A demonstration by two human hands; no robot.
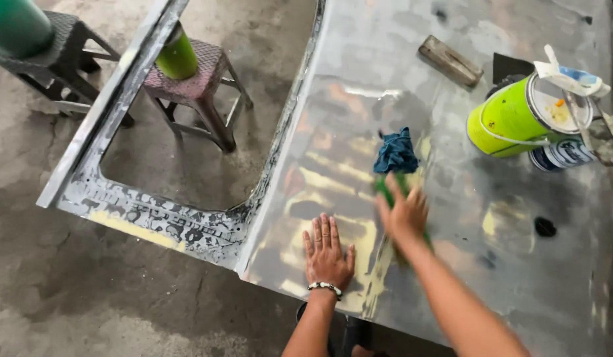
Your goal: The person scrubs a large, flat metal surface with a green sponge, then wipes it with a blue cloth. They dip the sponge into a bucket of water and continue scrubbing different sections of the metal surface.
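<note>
A bare grey metal car door panel (465,264) with yellow filler patches lies flat across the view. My left hand (327,251) rests palm down on it near the front edge, fingers spread, a beaded bracelet at the wrist. My right hand (403,211) is blurred and presses a green pad (389,192) against the panel. A crumpled blue rag (395,152) lies just beyond that hand.
A lime-green can (508,119) lies on its side at the right, lid and stir stick on it, beside a blue-and-white tin (563,155). A wooden block (450,61) sits further back. Two stools (194,86) stand on the concrete floor at the left.
</note>
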